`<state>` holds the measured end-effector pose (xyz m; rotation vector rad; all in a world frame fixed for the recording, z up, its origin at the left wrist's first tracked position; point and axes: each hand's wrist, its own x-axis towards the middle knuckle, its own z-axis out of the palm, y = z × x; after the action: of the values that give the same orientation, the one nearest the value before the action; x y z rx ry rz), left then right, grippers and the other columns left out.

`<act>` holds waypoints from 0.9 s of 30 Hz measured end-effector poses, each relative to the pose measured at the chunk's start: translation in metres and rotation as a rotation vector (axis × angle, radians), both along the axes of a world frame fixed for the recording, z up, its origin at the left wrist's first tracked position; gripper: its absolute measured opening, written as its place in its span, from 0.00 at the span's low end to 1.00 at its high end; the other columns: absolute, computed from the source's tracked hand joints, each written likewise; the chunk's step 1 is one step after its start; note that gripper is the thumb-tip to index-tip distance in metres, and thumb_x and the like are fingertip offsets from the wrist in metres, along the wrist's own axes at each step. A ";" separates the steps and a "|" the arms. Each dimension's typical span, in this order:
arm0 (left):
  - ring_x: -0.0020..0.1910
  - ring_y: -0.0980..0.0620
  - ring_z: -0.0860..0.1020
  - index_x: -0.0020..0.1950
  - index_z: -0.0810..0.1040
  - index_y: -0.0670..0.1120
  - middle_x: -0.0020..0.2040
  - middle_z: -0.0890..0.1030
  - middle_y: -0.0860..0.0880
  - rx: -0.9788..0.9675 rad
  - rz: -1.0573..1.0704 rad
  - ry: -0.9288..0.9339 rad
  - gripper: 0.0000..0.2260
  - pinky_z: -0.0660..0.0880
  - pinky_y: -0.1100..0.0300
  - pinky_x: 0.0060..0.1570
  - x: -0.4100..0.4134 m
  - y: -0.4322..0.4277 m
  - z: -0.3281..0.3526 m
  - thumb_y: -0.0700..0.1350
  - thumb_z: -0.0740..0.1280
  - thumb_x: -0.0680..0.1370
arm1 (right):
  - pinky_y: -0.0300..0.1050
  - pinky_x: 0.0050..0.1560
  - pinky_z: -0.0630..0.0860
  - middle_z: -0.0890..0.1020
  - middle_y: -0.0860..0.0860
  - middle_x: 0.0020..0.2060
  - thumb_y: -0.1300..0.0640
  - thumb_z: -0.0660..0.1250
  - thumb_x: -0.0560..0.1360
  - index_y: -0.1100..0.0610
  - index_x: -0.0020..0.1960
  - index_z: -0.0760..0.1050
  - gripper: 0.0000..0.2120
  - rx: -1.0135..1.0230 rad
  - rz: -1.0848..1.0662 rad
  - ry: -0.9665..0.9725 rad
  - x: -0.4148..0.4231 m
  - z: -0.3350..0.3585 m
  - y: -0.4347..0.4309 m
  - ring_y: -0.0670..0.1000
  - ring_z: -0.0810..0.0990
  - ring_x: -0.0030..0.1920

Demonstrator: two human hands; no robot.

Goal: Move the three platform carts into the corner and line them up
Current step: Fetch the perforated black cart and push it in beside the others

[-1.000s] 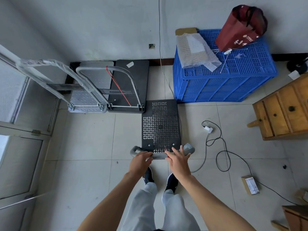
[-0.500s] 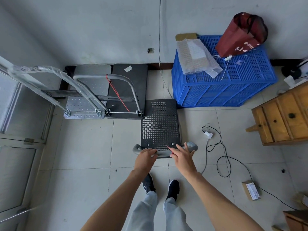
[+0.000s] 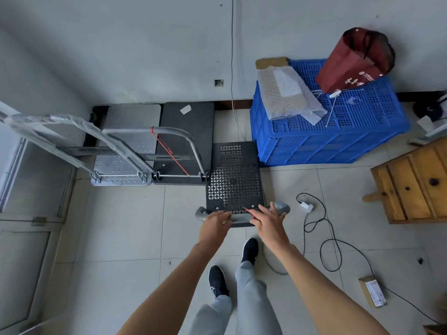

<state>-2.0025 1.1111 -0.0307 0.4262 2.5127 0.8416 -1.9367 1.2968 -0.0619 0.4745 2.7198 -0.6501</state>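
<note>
Two platform carts stand side by side in the far left corner: a silver cart (image 3: pixel 125 151) with a plastic-wrapped handle and a black flat cart (image 3: pixel 186 131) with a grey handle and a red cord. A third, black perforated cart (image 3: pixel 233 175) sits just right of them, its front end between the black flat cart and the blue crate. My left hand (image 3: pixel 214 226) grips its grey handle (image 3: pixel 281 207) from above. My right hand (image 3: pixel 268 220) rests on the same bar with fingers spread forward.
A blue plastic crate (image 3: pixel 338 139) carrying bubble wrap (image 3: pixel 287 95) and a red paper bag (image 3: pixel 355 61) stands against the wall right of the perforated cart. A wooden drawer unit (image 3: pixel 416 182) is at right. A black cable with white charger (image 3: pixel 306 206) and a small box (image 3: pixel 373 292) lie on the tiles.
The perforated cart has rolled forward toward the wall, its front end now in the gap beside the blue crate. Both hands stayed on the handle and I stepped forward.
</note>
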 end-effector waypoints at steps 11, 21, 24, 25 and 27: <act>0.58 0.48 0.76 0.61 0.80 0.45 0.59 0.81 0.49 -0.033 0.060 -0.020 0.12 0.71 0.58 0.56 -0.106 0.060 0.007 0.43 0.65 0.78 | 0.78 0.61 0.54 0.75 0.53 0.65 0.54 0.66 0.76 0.48 0.62 0.76 0.15 -0.039 0.027 0.053 -0.115 0.007 0.058 0.66 0.60 0.71; 0.60 0.50 0.75 0.61 0.80 0.47 0.60 0.81 0.50 -0.049 0.089 -0.044 0.13 0.69 0.59 0.59 -0.203 0.090 0.004 0.45 0.66 0.77 | 0.81 0.60 0.54 0.76 0.54 0.63 0.56 0.65 0.76 0.50 0.59 0.78 0.13 -0.062 0.019 0.087 -0.211 0.003 0.091 0.67 0.61 0.71; 0.59 0.49 0.76 0.61 0.80 0.45 0.58 0.81 0.48 -0.017 0.085 -0.026 0.12 0.70 0.59 0.57 -0.210 0.099 0.002 0.44 0.66 0.77 | 0.81 0.58 0.57 0.77 0.53 0.62 0.56 0.67 0.75 0.49 0.60 0.78 0.14 -0.029 0.031 0.096 -0.221 0.002 0.100 0.66 0.62 0.70; 0.59 0.48 0.76 0.60 0.80 0.45 0.57 0.82 0.48 -0.005 0.083 -0.015 0.12 0.70 0.58 0.56 -0.213 0.101 0.002 0.43 0.66 0.77 | 0.81 0.57 0.58 0.77 0.53 0.62 0.56 0.68 0.74 0.49 0.60 0.78 0.14 -0.022 0.033 0.098 -0.225 0.002 0.103 0.66 0.63 0.70; 0.57 0.48 0.76 0.60 0.80 0.45 0.55 0.82 0.48 0.004 0.083 0.001 0.12 0.71 0.57 0.55 -0.218 0.102 -0.001 0.43 0.67 0.77 | 0.81 0.55 0.60 0.78 0.53 0.60 0.56 0.70 0.73 0.49 0.59 0.78 0.15 -0.015 0.023 0.090 -0.232 0.003 0.104 0.66 0.65 0.69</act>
<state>-2.2205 1.2133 -0.0318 0.3255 2.5453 0.8786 -2.1686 1.4010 -0.0591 0.4194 2.7983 -0.7018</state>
